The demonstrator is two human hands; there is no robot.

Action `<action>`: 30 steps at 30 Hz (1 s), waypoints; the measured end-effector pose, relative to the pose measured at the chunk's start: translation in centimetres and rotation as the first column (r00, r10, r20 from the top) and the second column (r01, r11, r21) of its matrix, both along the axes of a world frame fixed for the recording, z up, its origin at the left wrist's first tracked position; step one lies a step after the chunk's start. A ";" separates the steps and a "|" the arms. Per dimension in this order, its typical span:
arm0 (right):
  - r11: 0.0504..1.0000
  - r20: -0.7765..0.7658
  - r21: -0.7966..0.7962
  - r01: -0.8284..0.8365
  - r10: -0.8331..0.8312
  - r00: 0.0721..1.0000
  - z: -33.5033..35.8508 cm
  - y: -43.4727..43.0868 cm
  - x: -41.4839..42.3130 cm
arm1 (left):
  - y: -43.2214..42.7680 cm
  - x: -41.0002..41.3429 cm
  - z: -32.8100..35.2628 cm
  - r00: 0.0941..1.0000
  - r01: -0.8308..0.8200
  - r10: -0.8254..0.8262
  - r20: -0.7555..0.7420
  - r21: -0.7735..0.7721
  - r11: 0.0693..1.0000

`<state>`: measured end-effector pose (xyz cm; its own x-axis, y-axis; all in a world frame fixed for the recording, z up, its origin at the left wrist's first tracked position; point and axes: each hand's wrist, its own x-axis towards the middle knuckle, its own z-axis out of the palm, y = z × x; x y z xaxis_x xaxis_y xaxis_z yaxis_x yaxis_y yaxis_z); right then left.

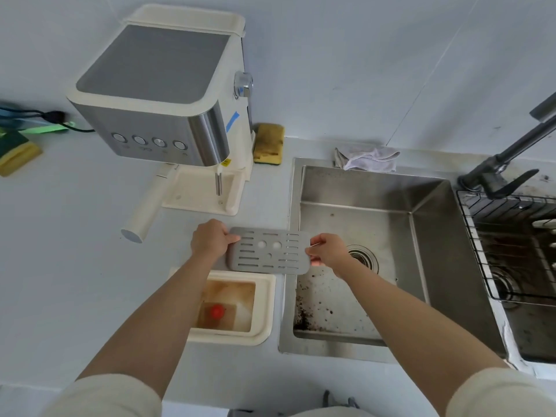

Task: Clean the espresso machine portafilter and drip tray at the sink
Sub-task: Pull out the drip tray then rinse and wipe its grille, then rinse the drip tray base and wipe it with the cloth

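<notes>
- Above the worktop (75, 266), beside the sink (355, 206), both hands hold a grey slotted drip tray grate (269, 250) level in the air.
- Left hand (210, 238) has its grip clamped on the grate's left edge; right hand (328, 251) pinches the right edge.
- Below the grate, the cream drip tray (264, 308) sits on the worktop, brown liquid and 1 red float inside.
- Portafilter handle (144, 212) juts from the espresso machine (156, 94).

A yellow sponge (268, 143) leans against the wall. A crumpled cloth (368, 158) lies near it, and a wire rack (478, 236) sits at the right.
</notes>
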<state>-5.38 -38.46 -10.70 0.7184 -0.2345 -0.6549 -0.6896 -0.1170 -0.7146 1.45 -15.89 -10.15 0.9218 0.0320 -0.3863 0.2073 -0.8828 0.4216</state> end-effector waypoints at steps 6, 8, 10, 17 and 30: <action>1.000 0.011 -0.003 -0.002 0.002 1.000 -0.3 -0.2 -0.3 | -0.4 -0.3 0.0 1.000 0.011 -0.012 0.025 0.044 0.999; 0.999 0.019 -0.038 -0.006 0.007 1.000 -0.4 -0.3 -0.3 | -0.3 -0.5 0.0 0.999 0.013 -0.015 0.049 0.044 0.999; 0.993 0.044 -0.114 -0.019 0.025 0.999 -0.1 -0.4 -0.4 | -0.1 -0.8 0.1 0.998 0.014 -0.016 0.067 0.028 1.000; 0.928 0.212 -0.331 -0.171 0.250 0.945 1.9 0.9 -1.3 | 1.7 -3.3 2.2 0.991 0.118 -0.106 0.084 -0.153 0.981; 0.674 0.064 -0.414 -0.612 0.692 0.719 0.6 8.1 -8.9 | 10.4 -13.2 2.4 0.992 0.064 -0.036 0.119 -0.236 0.970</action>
<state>-14.29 -30.32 -10.12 0.8758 0.1700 -0.4517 -0.1884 -0.7412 -0.6443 -11.74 -5.52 -7.78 0.9579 -0.0960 -0.2705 0.1044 -0.7613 0.6399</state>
